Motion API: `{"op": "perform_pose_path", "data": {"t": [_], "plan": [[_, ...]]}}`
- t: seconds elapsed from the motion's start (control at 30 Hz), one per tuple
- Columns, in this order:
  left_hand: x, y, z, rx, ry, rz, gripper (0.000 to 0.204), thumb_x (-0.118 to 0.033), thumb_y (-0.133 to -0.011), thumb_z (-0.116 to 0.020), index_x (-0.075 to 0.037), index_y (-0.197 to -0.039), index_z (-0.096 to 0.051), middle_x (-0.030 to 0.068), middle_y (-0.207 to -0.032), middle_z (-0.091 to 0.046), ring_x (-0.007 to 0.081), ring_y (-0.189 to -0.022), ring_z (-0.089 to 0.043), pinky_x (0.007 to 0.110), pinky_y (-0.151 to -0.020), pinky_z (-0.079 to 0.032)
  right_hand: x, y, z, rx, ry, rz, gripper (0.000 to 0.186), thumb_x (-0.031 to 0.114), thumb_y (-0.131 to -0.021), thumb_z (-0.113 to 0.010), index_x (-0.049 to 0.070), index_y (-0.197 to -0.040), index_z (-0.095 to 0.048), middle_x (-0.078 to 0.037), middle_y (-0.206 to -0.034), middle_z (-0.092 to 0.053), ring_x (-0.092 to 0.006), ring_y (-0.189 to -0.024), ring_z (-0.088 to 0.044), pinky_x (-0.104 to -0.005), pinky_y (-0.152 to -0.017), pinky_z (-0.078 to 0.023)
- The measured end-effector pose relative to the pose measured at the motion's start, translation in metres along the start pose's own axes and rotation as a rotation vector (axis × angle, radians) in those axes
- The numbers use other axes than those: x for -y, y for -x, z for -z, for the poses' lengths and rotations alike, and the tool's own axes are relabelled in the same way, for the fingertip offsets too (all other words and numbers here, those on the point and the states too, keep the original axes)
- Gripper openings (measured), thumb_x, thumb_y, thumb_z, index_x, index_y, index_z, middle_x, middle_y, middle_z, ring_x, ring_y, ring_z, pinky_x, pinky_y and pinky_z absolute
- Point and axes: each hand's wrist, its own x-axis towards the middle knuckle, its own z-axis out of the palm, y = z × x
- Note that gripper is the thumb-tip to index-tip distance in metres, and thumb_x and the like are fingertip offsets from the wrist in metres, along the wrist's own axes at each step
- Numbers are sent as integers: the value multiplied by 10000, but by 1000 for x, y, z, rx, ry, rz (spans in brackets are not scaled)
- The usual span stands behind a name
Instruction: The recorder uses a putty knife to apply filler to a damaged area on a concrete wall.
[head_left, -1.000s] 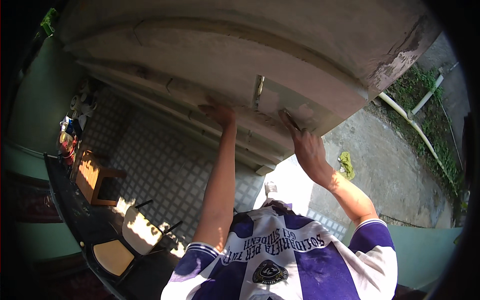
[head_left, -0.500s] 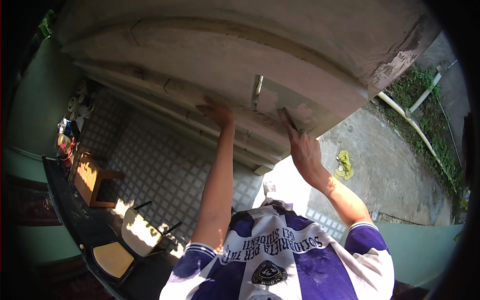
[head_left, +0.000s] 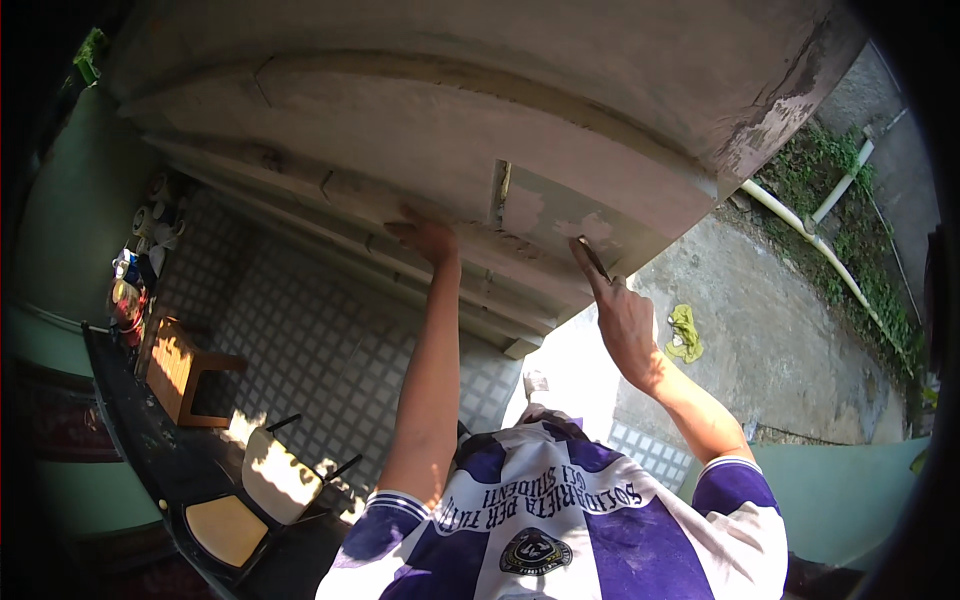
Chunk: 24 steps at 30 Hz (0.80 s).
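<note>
My right hand (head_left: 625,325) is closed round a slim, dark flat scraper (head_left: 593,258), its index finger stretched along the tool. The scraper's tip meets the pale plastered ledge (head_left: 400,130), beside a smooth greyish patch (head_left: 550,205) with pinkish blotches. Left of that patch is a narrow upright slot (head_left: 500,190) with a rough edge. Farther left, my left hand (head_left: 428,240) rests against the ledge's lower edge with its fingers apart. No tool shows in it, though its fingertips are in shadow.
Below the ledge lies a checkered tile floor (head_left: 330,320). A wooden stool (head_left: 178,370) and a chair (head_left: 280,475) stand at the left. On the right, a yellow-green cloth (head_left: 685,333) lies on concrete, with white pipes (head_left: 815,240) beyond.
My right hand and the scraper have shifted slightly right and down along the patch. My left hand stays against the ledge, while the whole view has moved a little.
</note>
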Motion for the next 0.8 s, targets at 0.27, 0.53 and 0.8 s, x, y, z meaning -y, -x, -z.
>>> {"op": "perform_pose_path", "data": {"t": [0.27, 0.53, 0.8], "plan": [[-1, 0, -1, 32, -31, -20, 870, -583, -984, -268, 102, -1472, -46, 421, -1421, -231, 525, -1298, -334, 549, -1054, -344, 29, -39, -16, 37, 81, 47, 859, -61, -792, -531, 196, -1539, -193, -154, -612, -591, -283, -540, -637, -385, -478, -518], [8, -8, 3, -37, -72, -90, 861, -561, -990, -282, 106, -1470, -25, 428, -1440, -188, 540, -1331, -268, 546, -1097, -284, 10, -12, 6, 57, -81, 5, 888, -129, -748, -482, 229, -1525, -244, -219, -645, -579, -388, -542, -599, -459, -477, -488], [5, 2, -8, 31, -28, 17, 864, -563, -990, -276, 111, -1468, -25, 405, -1461, -183, 541, -1346, -238, 548, -1107, -259, 19, -27, -4, 44, 70, 41, 856, -45, -794, -541, 197, -1538, -193, -174, -634, -602, -306, -539, -633, -395, -484, -522]]}}
